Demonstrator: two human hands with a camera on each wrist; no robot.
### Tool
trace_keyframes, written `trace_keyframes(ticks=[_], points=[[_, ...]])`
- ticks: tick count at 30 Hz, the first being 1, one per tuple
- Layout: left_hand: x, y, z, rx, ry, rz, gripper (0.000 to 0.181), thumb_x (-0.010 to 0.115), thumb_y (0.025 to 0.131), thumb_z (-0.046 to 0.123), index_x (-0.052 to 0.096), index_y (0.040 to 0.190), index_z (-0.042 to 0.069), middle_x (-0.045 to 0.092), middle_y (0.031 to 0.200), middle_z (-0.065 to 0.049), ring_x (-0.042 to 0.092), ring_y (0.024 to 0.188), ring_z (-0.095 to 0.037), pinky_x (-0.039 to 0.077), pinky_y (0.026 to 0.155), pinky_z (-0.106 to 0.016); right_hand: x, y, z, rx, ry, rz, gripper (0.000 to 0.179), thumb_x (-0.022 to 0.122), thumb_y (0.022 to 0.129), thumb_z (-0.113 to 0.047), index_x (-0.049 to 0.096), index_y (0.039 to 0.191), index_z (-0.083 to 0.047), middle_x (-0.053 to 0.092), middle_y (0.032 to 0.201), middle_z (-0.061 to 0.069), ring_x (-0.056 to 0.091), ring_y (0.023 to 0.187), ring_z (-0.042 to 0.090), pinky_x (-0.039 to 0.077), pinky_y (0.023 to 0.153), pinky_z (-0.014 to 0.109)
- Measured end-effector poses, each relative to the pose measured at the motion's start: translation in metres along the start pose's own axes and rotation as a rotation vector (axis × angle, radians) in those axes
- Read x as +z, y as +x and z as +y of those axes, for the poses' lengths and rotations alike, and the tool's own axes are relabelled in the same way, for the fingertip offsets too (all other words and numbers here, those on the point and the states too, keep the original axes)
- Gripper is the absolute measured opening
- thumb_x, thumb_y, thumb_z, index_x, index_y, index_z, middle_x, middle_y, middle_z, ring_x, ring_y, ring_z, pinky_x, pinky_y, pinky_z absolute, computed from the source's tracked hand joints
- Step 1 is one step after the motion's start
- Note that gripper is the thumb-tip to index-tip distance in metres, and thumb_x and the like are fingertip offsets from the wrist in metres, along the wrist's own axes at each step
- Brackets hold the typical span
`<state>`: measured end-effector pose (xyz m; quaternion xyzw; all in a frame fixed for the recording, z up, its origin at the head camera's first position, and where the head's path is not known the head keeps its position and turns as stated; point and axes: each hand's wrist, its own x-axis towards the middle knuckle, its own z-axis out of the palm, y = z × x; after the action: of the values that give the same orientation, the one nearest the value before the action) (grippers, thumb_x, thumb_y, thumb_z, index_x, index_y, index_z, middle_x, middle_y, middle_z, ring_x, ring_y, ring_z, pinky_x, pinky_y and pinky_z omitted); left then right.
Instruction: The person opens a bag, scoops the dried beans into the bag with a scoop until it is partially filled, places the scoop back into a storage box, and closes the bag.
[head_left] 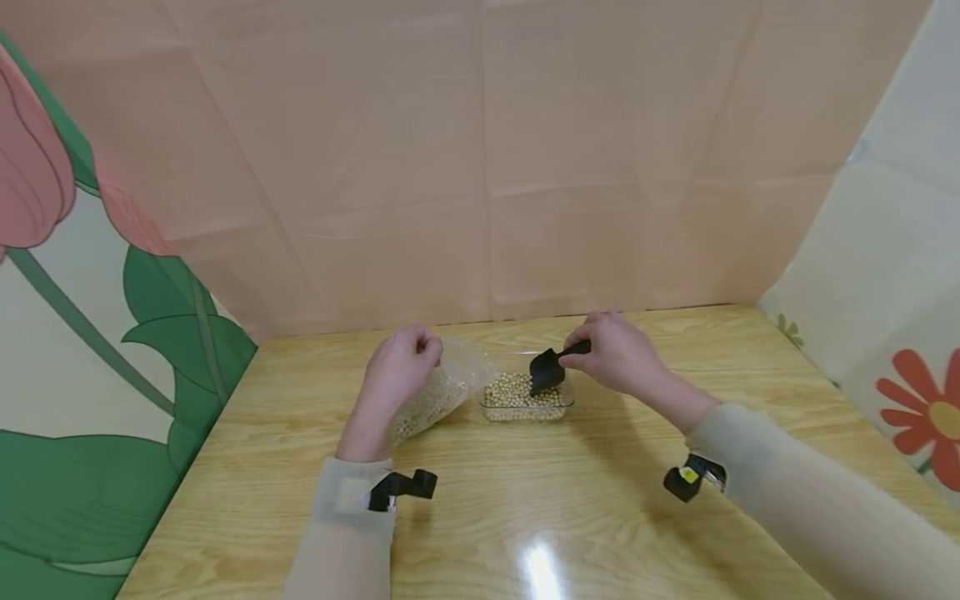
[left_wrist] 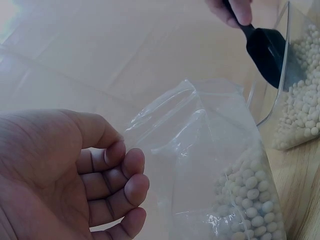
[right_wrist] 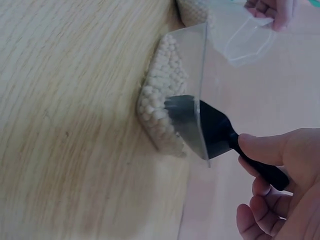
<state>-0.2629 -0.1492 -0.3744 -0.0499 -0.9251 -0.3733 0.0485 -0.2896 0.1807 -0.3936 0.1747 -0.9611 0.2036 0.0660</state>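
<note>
My left hand [head_left: 401, 367] pinches the upper edge of a clear plastic bag [left_wrist: 200, 130], thumb against forefinger. Pale round beans [left_wrist: 252, 200] fill the lower part of the bag, which leans on the table. To its right stands a clear rectangular container [head_left: 567, 403] holding a layer of the same kind of beans [head_left: 517, 390]. With my right hand [head_left: 611, 352] I grip the handle of a small black scoop [head_left: 547, 372]. The scoop slants down over the container's rim, and its tip meets the beans in the right wrist view.
The wood-grain table [head_left: 480, 517] reaches back to a wall covered in pinkish sheeting [head_left: 480, 167]. Painted flower panels stand at the left and right sides. A black camera mount [head_left: 401, 487] sits on the left wrist and another camera mount [head_left: 686, 477] on the right.
</note>
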Motion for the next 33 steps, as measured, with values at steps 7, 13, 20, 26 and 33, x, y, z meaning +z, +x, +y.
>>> trace_keyframes(ticks=[7, 13, 20, 26, 33], points=[[-0.001, -0.002, 0.0, 0.003, -0.008, -0.005, 0.025, 0.053, 0.111, 0.022, 0.067, 0.091, 0.014, 0.066, 0.085, -0.005, 0.054, 0.068, -0.024, 0.045, 0.065, -0.039, 0.009, -0.001, 0.008, 0.047, 0.109, -0.027, 0.021, 0.085, 0.099, -0.03, 0.087, 0.11, -0.012, 0.076, 0.115, 0.011, 0.068, 0.1, 0.03, 0.053, 0.079, 0.049], [-0.001, -0.001, 0.0, 0.006, -0.004, -0.002, 0.025, 0.054, 0.111, 0.021, 0.067, 0.091, 0.014, 0.067, 0.085, -0.005, 0.054, 0.068, -0.024, 0.045, 0.065, -0.039, 0.02, -0.002, 0.014, 0.084, 0.217, -0.034, 0.021, 0.085, 0.099, -0.029, 0.087, 0.111, -0.011, 0.073, 0.112, 0.01, 0.067, 0.098, 0.028, 0.053, 0.08, 0.047], [0.0, 0.0, 0.001, 0.002, -0.005, 0.0, 0.025, 0.054, 0.11, 0.021, 0.067, 0.091, 0.013, 0.067, 0.085, -0.005, 0.055, 0.069, -0.024, 0.045, 0.066, -0.039, 0.034, -0.003, 0.016, 0.081, 0.269, 0.004, 0.022, 0.089, 0.096, -0.029, 0.087, 0.11, -0.012, 0.075, 0.109, 0.008, 0.069, 0.097, 0.027, 0.055, 0.081, 0.047], [0.002, -0.001, 0.001, 0.016, -0.009, 0.008, 0.025, 0.054, 0.11, 0.021, 0.067, 0.091, 0.014, 0.068, 0.086, -0.004, 0.055, 0.069, -0.023, 0.046, 0.066, -0.039, 0.044, -0.002, 0.014, 0.06, 0.247, 0.028, 0.023, 0.092, 0.093, -0.03, 0.088, 0.109, -0.014, 0.077, 0.107, 0.006, 0.07, 0.098, 0.028, 0.056, 0.082, 0.049], [0.003, 0.0, 0.0, 0.03, -0.01, 0.014, 0.024, 0.055, 0.11, 0.02, 0.067, 0.09, 0.013, 0.068, 0.085, -0.003, 0.055, 0.068, -0.023, 0.045, 0.065, -0.038, 0.051, -0.001, 0.007, -0.001, 0.214, 0.048, 0.021, 0.091, 0.093, -0.029, 0.088, 0.109, -0.016, 0.077, 0.107, 0.006, 0.07, 0.1, 0.031, 0.055, 0.089, 0.057]])
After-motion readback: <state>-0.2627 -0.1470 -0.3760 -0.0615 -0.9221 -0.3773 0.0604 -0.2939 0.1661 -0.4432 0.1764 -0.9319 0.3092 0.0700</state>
